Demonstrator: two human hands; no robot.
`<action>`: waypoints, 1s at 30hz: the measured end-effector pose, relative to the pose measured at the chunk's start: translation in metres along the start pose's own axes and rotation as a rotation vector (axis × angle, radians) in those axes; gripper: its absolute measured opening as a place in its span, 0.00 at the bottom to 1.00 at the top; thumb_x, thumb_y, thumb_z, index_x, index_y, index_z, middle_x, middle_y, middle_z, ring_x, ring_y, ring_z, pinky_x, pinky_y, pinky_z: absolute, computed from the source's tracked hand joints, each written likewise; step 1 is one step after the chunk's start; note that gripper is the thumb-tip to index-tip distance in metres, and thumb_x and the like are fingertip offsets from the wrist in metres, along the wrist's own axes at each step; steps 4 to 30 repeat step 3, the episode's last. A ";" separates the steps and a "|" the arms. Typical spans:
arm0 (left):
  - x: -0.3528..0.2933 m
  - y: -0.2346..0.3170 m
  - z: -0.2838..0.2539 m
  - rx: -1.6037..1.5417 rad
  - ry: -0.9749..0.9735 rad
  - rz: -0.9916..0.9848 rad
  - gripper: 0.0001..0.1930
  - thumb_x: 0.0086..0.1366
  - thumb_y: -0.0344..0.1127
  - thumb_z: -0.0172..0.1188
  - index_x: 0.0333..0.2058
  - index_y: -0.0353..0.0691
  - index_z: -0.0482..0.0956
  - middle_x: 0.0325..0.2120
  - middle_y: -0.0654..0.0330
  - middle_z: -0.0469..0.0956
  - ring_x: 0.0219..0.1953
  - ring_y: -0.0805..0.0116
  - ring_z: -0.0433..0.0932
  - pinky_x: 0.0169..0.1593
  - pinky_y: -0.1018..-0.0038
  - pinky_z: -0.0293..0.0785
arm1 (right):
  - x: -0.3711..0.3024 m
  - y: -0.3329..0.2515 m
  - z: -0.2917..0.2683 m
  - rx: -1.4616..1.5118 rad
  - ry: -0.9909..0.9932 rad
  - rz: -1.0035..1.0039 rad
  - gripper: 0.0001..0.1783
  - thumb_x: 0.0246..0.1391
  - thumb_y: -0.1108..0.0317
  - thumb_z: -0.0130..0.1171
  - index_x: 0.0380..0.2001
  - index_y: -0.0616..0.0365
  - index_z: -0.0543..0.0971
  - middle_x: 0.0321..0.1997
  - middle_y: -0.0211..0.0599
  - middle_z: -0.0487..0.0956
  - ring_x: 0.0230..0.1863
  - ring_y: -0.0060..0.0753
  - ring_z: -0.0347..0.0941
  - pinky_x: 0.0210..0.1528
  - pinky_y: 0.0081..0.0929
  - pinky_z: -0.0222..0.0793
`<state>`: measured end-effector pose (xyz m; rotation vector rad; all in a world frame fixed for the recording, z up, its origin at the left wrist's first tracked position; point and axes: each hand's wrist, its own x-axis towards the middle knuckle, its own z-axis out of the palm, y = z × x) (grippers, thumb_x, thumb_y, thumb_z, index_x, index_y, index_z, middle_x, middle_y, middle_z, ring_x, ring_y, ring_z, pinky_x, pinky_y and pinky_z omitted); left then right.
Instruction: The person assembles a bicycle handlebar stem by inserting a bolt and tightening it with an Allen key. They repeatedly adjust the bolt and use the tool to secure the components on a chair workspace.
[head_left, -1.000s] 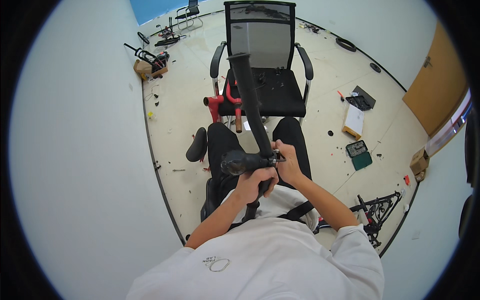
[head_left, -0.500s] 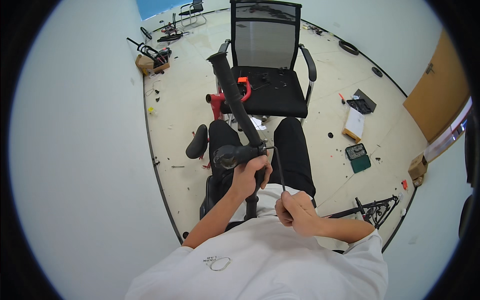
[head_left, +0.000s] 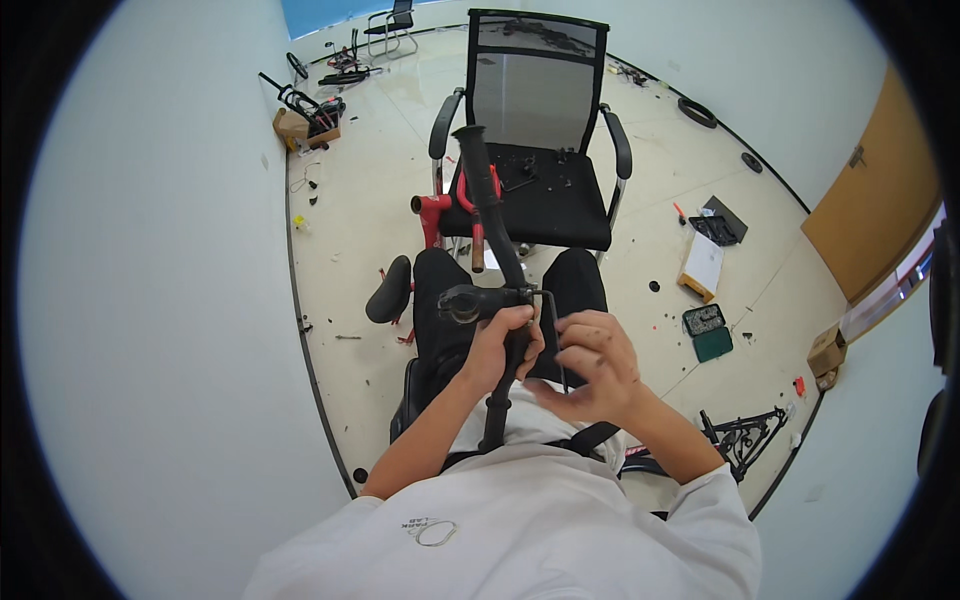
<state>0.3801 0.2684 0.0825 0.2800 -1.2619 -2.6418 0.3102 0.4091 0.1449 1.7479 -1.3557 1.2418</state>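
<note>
Over my lap stands a black bicycle handlebar (head_left: 494, 215), tilted, with a black stem (head_left: 485, 302) clamped around its middle. My left hand (head_left: 488, 352) is closed around the bar just below the stem. A dark L-shaped hex key (head_left: 553, 318) has its short end at the stem's clamp bolt, and its long arm hangs down. Beside that long arm is my right hand (head_left: 603, 368), fingers and thumb apart around it without a grip; whether a fingertip touches the key cannot be made out.
Ahead stands a black mesh chair (head_left: 530, 190) with small black parts on its seat. A red bicycle frame (head_left: 432, 215) and a black saddle (head_left: 390, 290) are to the left. On the right floor lie a green case (head_left: 712, 342), a white box (head_left: 703, 262) and a black frame (head_left: 750, 440).
My right hand has let go of the hex key's lower end, moved up and spread its fingers beside it. The handlebar's upper end has come nearer and shifted right; my left hand keeps its grip.
</note>
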 end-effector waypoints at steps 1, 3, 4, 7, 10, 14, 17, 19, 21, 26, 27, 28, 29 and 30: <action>0.001 0.000 0.005 0.065 0.050 0.075 0.16 0.65 0.45 0.52 0.30 0.37 0.76 0.18 0.60 0.74 0.14 0.72 0.71 0.19 0.78 0.67 | 0.006 0.004 0.005 -0.030 0.015 -0.120 0.18 0.38 0.71 0.74 0.26 0.58 0.72 0.27 0.42 0.75 0.30 0.44 0.76 0.30 0.34 0.75; 0.006 -0.006 0.009 0.094 0.142 0.173 0.16 0.65 0.44 0.52 0.29 0.35 0.78 0.22 0.61 0.76 0.21 0.74 0.75 0.28 0.81 0.72 | 0.007 0.014 0.012 0.017 -0.055 -0.231 0.19 0.42 0.64 0.74 0.32 0.59 0.74 0.34 0.45 0.76 0.38 0.47 0.78 0.38 0.41 0.77; 0.006 -0.006 0.009 0.094 0.142 0.173 0.16 0.65 0.44 0.52 0.29 0.35 0.78 0.22 0.61 0.76 0.21 0.74 0.75 0.28 0.81 0.72 | 0.007 0.014 0.012 0.017 -0.055 -0.231 0.19 0.42 0.64 0.74 0.32 0.59 0.74 0.34 0.45 0.76 0.38 0.47 0.78 0.38 0.41 0.77; 0.006 -0.006 0.009 0.094 0.142 0.173 0.16 0.65 0.44 0.52 0.29 0.35 0.78 0.22 0.61 0.76 0.21 0.74 0.75 0.28 0.81 0.72 | 0.007 0.014 0.012 0.017 -0.055 -0.231 0.19 0.42 0.64 0.74 0.32 0.59 0.74 0.34 0.45 0.76 0.38 0.47 0.78 0.38 0.41 0.77; 0.006 -0.006 0.009 0.094 0.142 0.173 0.16 0.65 0.44 0.52 0.29 0.35 0.78 0.22 0.61 0.76 0.21 0.74 0.75 0.28 0.81 0.72 | 0.007 0.014 0.012 0.017 -0.055 -0.231 0.19 0.42 0.64 0.74 0.32 0.59 0.74 0.34 0.45 0.76 0.38 0.47 0.78 0.38 0.41 0.77; 0.006 -0.006 0.009 0.094 0.142 0.173 0.16 0.65 0.44 0.52 0.29 0.35 0.78 0.22 0.61 0.76 0.21 0.74 0.75 0.28 0.81 0.72 | 0.007 0.014 0.012 0.017 -0.055 -0.231 0.19 0.42 0.64 0.74 0.32 0.59 0.74 0.34 0.45 0.76 0.38 0.47 0.78 0.38 0.41 0.77; 0.006 -0.006 0.009 0.094 0.142 0.173 0.16 0.65 0.44 0.52 0.29 0.35 0.78 0.22 0.61 0.76 0.21 0.74 0.75 0.28 0.81 0.72 | 0.007 0.014 0.012 0.017 -0.055 -0.231 0.19 0.42 0.64 0.74 0.32 0.59 0.74 0.34 0.45 0.76 0.38 0.47 0.78 0.38 0.41 0.77; 0.006 -0.006 0.009 0.094 0.142 0.173 0.16 0.65 0.44 0.52 0.29 0.35 0.78 0.22 0.61 0.76 0.21 0.74 0.75 0.28 0.81 0.72 | 0.007 0.014 0.012 0.017 -0.055 -0.231 0.19 0.42 0.64 0.74 0.32 0.59 0.74 0.34 0.45 0.76 0.38 0.47 0.78 0.38 0.41 0.77; 0.006 -0.006 0.009 0.094 0.142 0.173 0.16 0.65 0.44 0.52 0.29 0.35 0.78 0.22 0.61 0.76 0.21 0.74 0.75 0.28 0.81 0.72 | 0.007 0.014 0.012 0.017 -0.055 -0.231 0.19 0.42 0.64 0.74 0.32 0.59 0.74 0.34 0.45 0.76 0.38 0.47 0.78 0.38 0.41 0.77; 0.006 -0.006 0.009 0.094 0.142 0.173 0.16 0.65 0.44 0.52 0.29 0.35 0.78 0.22 0.61 0.76 0.21 0.74 0.75 0.28 0.81 0.72 | 0.007 0.014 0.012 0.017 -0.055 -0.231 0.19 0.42 0.64 0.74 0.32 0.59 0.74 0.34 0.45 0.76 0.38 0.47 0.78 0.38 0.41 0.77; 0.006 -0.006 0.009 0.094 0.142 0.173 0.16 0.65 0.44 0.52 0.29 0.35 0.78 0.22 0.61 0.76 0.21 0.74 0.75 0.28 0.81 0.72 | 0.007 0.014 0.012 0.017 -0.055 -0.231 0.19 0.42 0.64 0.74 0.32 0.59 0.74 0.34 0.45 0.76 0.38 0.47 0.78 0.38 0.41 0.77; 0.006 -0.006 0.009 0.094 0.142 0.173 0.16 0.65 0.44 0.52 0.29 0.35 0.78 0.22 0.61 0.76 0.21 0.74 0.75 0.28 0.81 0.72 | 0.007 0.014 0.012 0.017 -0.055 -0.231 0.19 0.42 0.64 0.74 0.32 0.59 0.74 0.34 0.45 0.76 0.38 0.47 0.78 0.38 0.41 0.77; 0.006 -0.006 0.009 0.094 0.142 0.173 0.16 0.65 0.44 0.52 0.29 0.35 0.78 0.22 0.61 0.76 0.21 0.74 0.75 0.28 0.81 0.72 | 0.007 0.014 0.012 0.017 -0.055 -0.231 0.19 0.42 0.64 0.74 0.32 0.59 0.74 0.34 0.45 0.76 0.38 0.47 0.78 0.38 0.41 0.77; 0.006 -0.006 0.009 0.094 0.142 0.173 0.16 0.65 0.44 0.52 0.29 0.35 0.78 0.22 0.61 0.76 0.21 0.74 0.75 0.28 0.81 0.72 | 0.007 0.014 0.012 0.017 -0.055 -0.231 0.19 0.42 0.64 0.74 0.32 0.59 0.74 0.34 0.45 0.76 0.38 0.47 0.78 0.38 0.41 0.77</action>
